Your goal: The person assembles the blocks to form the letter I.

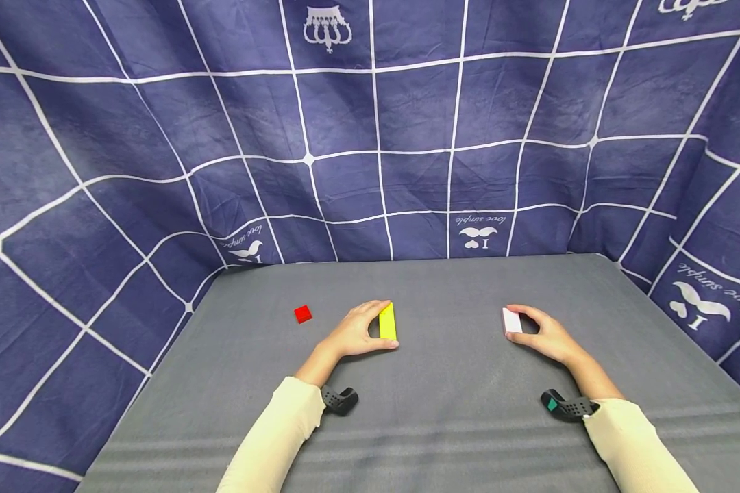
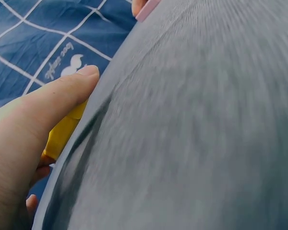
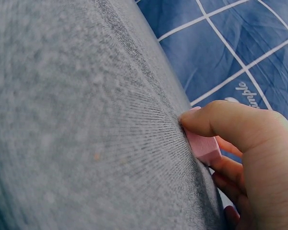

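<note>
My left hand [image 1: 356, 332] spans a yellow rectangular block [image 1: 387, 322], thumb at its near end and fingers at its far end. In the left wrist view, the thumb hides part of the yellow block [image 2: 65, 134]. Off to the right, my right hand [image 1: 550, 337] pinches a small pale pink block [image 1: 512, 321] between thumb and fingers. The right wrist view shows this pink block [image 3: 205, 147] low against the grey cloth. A red square block [image 1: 303, 314] lies left of my left hand, touched by neither hand.
Grey cloth covers the table [image 1: 450, 383]. A blue curtain with white grid lines [image 1: 419, 178] rises behind it and along both sides. Dark bands [image 1: 340, 400] sit around both wrists, below cream sleeves [image 1: 277, 438].
</note>
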`<state>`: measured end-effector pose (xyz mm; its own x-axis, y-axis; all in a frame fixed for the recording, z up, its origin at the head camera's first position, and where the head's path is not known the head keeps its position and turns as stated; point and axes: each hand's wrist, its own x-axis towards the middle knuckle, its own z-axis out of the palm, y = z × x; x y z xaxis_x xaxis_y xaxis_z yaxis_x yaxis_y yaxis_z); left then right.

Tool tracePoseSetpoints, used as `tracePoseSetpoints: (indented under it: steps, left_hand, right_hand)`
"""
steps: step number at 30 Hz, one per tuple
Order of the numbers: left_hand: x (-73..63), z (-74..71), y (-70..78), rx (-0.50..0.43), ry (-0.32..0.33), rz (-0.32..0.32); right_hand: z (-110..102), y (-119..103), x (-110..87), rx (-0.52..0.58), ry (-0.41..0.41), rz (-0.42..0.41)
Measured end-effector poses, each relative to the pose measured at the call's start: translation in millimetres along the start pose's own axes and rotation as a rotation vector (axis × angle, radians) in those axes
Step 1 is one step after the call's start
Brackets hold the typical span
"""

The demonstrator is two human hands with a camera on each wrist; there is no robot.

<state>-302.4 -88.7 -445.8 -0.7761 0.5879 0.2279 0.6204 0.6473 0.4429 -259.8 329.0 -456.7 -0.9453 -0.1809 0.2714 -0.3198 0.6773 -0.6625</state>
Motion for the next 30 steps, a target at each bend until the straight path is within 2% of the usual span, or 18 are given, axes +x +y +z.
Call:
tracePoseSetpoints:
  steps: [7, 15, 20, 30]
  left_hand:
    - [11.2, 9.2, 12.8, 0.042, -0.020, 0.017]
    - [21.6, 18.0, 23.8, 0.041, -0.042, 0.018]
    - [25.1, 23.9, 28.7, 0.050, -0.036, 0.025]
    - [27.0, 28.3, 30.6, 0.055, -0.037, -0.010]
  right_hand:
    - [-2, -1, 0.2, -0.011, -0.011, 0.020]
    - [-1, 0, 0.4, -0.004, -0.013, 0.016]
    - [-1, 0, -0.2, -0.004, -0.011, 0.016]
    - [-1, -3, -0.6, 0.009, -0.008, 0.007]
